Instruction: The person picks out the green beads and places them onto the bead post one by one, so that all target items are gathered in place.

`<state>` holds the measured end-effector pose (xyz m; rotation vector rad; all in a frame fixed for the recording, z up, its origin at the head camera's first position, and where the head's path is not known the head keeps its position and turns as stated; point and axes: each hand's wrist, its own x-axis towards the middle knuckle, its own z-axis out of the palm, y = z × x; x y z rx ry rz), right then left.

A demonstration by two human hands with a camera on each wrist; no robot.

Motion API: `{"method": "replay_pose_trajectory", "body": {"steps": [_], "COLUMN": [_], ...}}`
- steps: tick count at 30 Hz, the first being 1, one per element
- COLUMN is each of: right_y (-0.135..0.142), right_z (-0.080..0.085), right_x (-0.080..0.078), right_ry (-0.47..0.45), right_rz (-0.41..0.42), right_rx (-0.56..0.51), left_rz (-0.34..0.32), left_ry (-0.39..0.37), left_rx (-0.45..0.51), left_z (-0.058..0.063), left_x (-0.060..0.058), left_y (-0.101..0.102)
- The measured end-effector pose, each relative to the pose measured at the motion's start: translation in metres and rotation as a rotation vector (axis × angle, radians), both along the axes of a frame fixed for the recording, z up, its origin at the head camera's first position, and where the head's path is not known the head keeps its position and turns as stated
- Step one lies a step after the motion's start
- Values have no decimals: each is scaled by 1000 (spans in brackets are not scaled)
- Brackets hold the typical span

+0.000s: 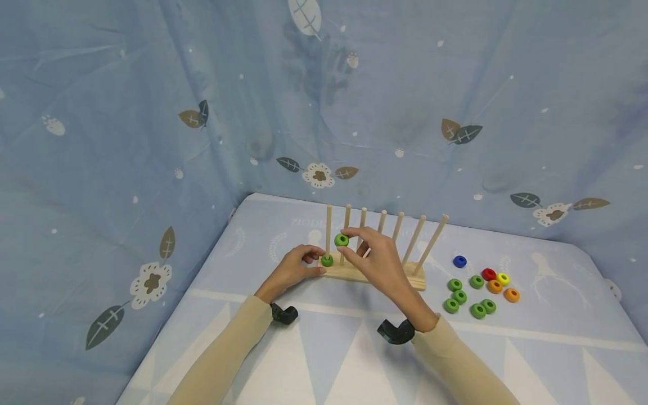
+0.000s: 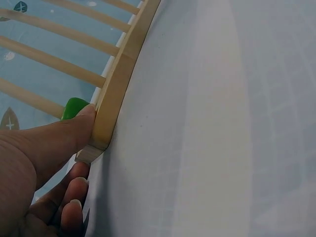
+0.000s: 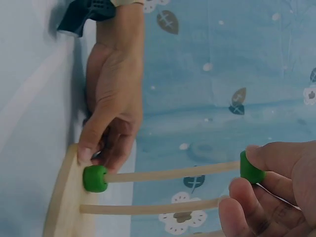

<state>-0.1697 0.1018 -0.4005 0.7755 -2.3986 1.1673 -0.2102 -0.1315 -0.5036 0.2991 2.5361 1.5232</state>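
Note:
A wooden peg rack, its long base (image 1: 349, 273) lying on the table, carries a row of several upright pegs. My left hand (image 1: 292, 268) grips the left end of the base, thumb on the near side and fingers round the end. One green bead (image 3: 95, 178) sits at the bottom of the leftmost peg (image 1: 328, 228), close to the left fingertips. My right hand (image 1: 378, 260) pinches another green bead (image 3: 251, 170) between thumb and fingertips. That bead is held high, overlapping the tip of the leftmost peg in the right wrist view.
Loose beads lie on the table right of the rack: several green ones (image 1: 451, 306), a blue bead (image 1: 457, 263), a red bead (image 1: 486, 273), a yellow bead (image 1: 505, 282) and two orange ones (image 1: 515, 299). Patterned blue cloth (image 1: 395, 112) hangs behind and at the left.

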Motion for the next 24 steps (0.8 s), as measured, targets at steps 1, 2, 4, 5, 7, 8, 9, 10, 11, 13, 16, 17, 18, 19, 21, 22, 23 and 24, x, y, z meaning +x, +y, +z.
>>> {"method": "replay_pose_trajectory", "body": {"steps": [1, 2, 4, 5, 7, 8, 9, 10, 11, 13, 16, 17, 18, 19, 21, 22, 23, 24], "right_y": [-1, -2, -3, -4, -6, -7, -8, -9, -10, -11, -15, -16, -17, -19, -21, -23, -24, -26], "right_z": [3, 6, 11, 13, 17, 19, 21, 23, 25, 29, 34, 35, 37, 38, 40, 41, 42, 42], "right_x": [0, -1, -2, -2, -4, -4, -5, -6, -7, -8, -10, -11, -12, -13, -15, -16, -17, -19], "right_ry": [12, 24, 51, 64, 86, 98, 110, 120, 130, 144, 156, 157, 159, 160, 159, 157, 156, 152], "right_rz": [-4, -9, -19, -20, -21, -19, -20, -19, -19, -19, -21, -20, -20, -20, -18, -18, -17, -16], "right_rx": [-5, -11, -17, -21, -27, -31, -33, -38, -43, -50, -64, -69, -75, -80, -90, -94, -95, -97], "left_rz": [-1, 0, 1, 1, 4, 4, 4, 3, 2, 0, -2, -2, -1, 0, 1, 0, 1, 0], "left_ry": [1, 0, 1, 2, 5, 6, 9, 11, 13, 15, 16, 14, 14, 13, 15, 16, 17, 18], "left_rx": [-1, -3, -6, -7, -11, -13, -13, -14, -13, -9, -10, -11, -11, -12, -16, -14, -12, -12], "left_z": [0, 0, 1, 1, 1, 1, 1, 1, 0, 0, 0, 0, 0, 1, 1, 2, 2, 2], "left_x": [0, 0, 0, 0, 1, 1, 1, 1, 1, 1, 1, 1, 1, 1, 1, 2, 2, 2], "left_y": [0, 0, 1, 0, 0, 0, 0, 0, 0, 0, 0, 0, 1, 1, 1, 1, 1, 1]}}
